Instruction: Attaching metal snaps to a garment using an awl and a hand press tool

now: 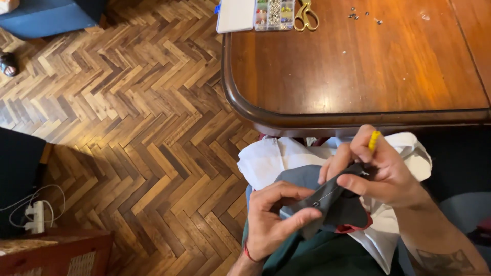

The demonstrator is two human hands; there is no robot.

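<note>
The grey cloth sits in your lap, below the table edge. Your left hand pinches its near fold shut; your right hand closes on the far edge, a yellow tool tucked between its fingers. The soft, limp cloth could slip if your pinch loosens, and the thin thread might snag. Gold scissors and a clear bead box lie well apart on polished wood.

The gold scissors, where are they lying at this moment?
In the head view, the gold scissors lie at the far edge of the wooden table, just right of the clear bead box, well away from both hands.
</note>
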